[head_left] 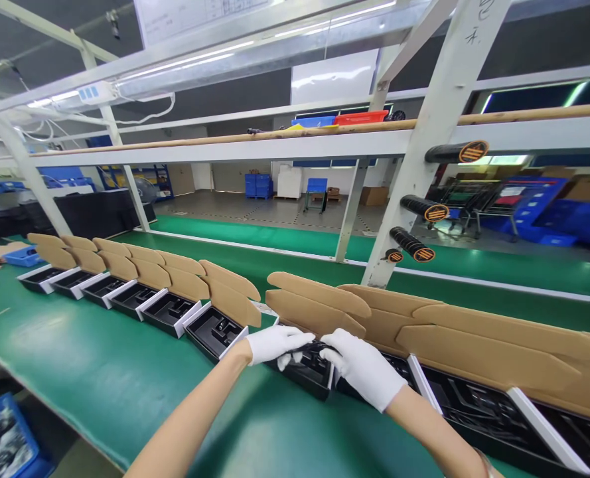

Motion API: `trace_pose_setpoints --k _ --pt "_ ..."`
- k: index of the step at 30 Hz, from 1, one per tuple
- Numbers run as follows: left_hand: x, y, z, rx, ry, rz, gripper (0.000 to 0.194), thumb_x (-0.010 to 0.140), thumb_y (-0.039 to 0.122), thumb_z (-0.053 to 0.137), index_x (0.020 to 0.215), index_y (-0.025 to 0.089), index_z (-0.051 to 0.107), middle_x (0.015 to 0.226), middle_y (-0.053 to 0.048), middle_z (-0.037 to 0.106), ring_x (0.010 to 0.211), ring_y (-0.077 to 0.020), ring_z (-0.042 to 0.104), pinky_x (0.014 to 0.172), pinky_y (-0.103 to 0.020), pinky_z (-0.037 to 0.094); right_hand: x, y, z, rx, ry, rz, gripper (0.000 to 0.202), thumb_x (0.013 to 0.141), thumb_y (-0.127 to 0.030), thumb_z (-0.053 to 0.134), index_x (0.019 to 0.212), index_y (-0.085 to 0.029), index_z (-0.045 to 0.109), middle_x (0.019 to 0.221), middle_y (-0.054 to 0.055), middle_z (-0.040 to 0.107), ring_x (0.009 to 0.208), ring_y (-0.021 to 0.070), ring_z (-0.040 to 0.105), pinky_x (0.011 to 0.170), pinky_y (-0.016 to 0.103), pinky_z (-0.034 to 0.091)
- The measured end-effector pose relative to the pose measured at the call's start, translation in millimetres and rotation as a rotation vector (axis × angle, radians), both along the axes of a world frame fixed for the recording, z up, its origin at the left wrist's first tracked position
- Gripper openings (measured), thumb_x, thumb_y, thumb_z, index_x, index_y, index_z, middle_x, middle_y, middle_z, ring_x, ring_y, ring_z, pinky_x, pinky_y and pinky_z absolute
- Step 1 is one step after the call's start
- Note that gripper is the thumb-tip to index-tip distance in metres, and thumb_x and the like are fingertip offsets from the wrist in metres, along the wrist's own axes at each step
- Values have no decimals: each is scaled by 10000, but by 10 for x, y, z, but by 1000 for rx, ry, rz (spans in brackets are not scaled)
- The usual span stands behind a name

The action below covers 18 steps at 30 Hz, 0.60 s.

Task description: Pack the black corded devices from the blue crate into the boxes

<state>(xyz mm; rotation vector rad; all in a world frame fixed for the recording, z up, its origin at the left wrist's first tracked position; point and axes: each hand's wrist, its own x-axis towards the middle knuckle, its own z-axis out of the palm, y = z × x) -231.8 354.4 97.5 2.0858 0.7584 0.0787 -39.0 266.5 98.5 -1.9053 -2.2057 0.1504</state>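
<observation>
My left hand (277, 344), in a white glove, is closed on the left end of a black cable-like bundle (315, 348). At the bundle's right end my right hand (364, 368), gloved too, pinches it with thumb and fingers. Both hands are over an open box (307, 382) with a black tray inside and a brown cardboard lid (314, 305) standing up behind. The fingers hide part of the bundle, and its exact kind is unclear. Just left of my left hand stands another open box (215, 332) with a small black piece in its tray.
Several more open boxes (138, 299) run leftward along the green table (100, 372). Boxes with dark contents (484, 405) continue to the right. A white post (409, 186) with black rolls rises behind. A blue bin (13, 438) sits below the table's left edge.
</observation>
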Motion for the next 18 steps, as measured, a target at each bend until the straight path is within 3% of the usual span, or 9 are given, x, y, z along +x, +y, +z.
trace_pose_setpoints --k 3,7,10,15,18 --pt "44 240 -115 85 92 -11 571 810 717 487 1070 250 687 971 -14 706 635 -139 574 644 -267 482 -22 42 -38 -114 -183 -64 207 904 -279 523 847 -198 704 907 83 648 873 250 645 751 342 474" --pt "95 470 -299 230 181 -80 424 815 617 569 982 269 744 1025 -6 728 872 -186 632 805 -263 467 -160 149 -100 -215 -242 -58 239 887 -331 554 827 -195 742 940 106 680 880 266 670 749 343 475" --pt "92 551 -402 325 243 -134 345 797 552 628 941 268 762 981 -7 745 909 -205 649 789 -258 464 -233 230 -145 -251 -246 -23 286 882 -371 546 822 -192 761 946 115 714 865 279 692 719 345 491" --pt "145 448 -526 480 366 -156 326 783 593 634 836 302 771 809 3 743 740 -208 662 662 -279 472 -187 264 -229 -300 -264 38 266 836 -408 615 797 -200 776 843 109 745 815 289 713 689 351 514" --pt "216 224 -614 619 364 -157 426 844 602 563 832 224 760 867 -74 724 827 -266 658 732 -350 487 -199 245 -333 -287 -272 40 163 756 -311 722 745 -155 767 820 160 738 830 339 711 733 416 521"
